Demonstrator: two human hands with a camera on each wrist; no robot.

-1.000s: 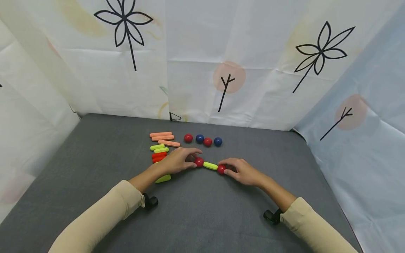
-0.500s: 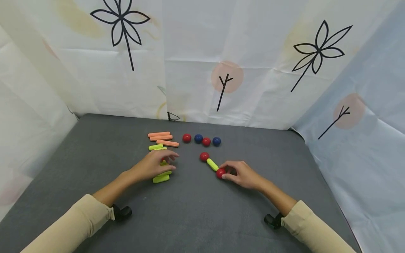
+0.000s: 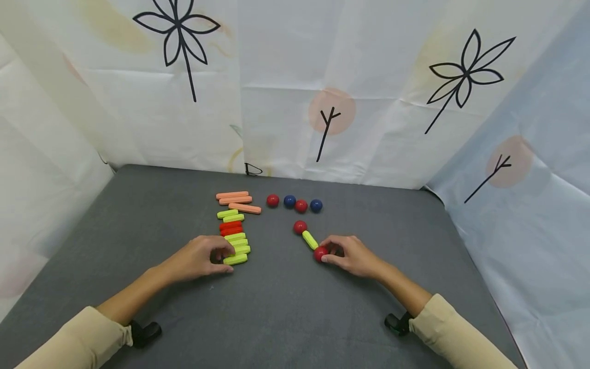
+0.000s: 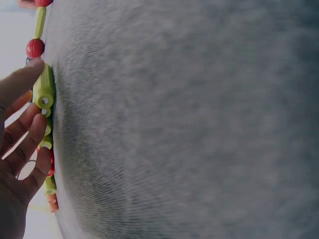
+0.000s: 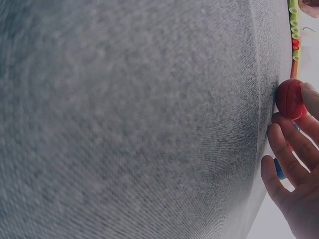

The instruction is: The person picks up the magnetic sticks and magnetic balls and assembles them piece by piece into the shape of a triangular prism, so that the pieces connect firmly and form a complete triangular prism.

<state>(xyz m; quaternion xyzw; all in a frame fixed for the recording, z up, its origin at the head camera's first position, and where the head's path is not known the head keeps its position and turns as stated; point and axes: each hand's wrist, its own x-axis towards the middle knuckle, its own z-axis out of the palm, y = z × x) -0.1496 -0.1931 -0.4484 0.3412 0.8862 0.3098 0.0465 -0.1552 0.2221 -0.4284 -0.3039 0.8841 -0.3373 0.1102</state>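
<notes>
My right hand point(image 3: 354, 254) pinches a red ball point(image 3: 320, 254) between thumb and fingers on the cloth; the same ball point(image 5: 289, 98) shows in the right wrist view. From it a short yellow-green stick point(image 3: 310, 240) runs obliquely to another red ball point(image 3: 300, 227), forming a ball-stick-ball piece. At the near end of a column of sticks is my left hand point(image 3: 200, 258), thumb and fingers parted around the left ends of the nearest yellow-green sticks point(image 3: 236, 259). In the left wrist view its fingers point(image 4: 24, 141) are spread beside the hollow stick ends; firm contact cannot be made out.
Beyond the left hand, the column continues with red sticks point(image 3: 231, 226), more yellow-green sticks point(image 3: 228, 213) and orange sticks point(image 3: 234, 200). A row of red balls point(image 3: 272, 200) and blue balls point(image 3: 316, 206) lies behind the joined piece. Patterned white curtains point(image 3: 281, 128) border the grey table point(image 3: 369, 328).
My left hand has let go of the far red ball and moved left to the stick column. The joined piece has swung to a steeper slant while the right hand keeps its near ball.
</notes>
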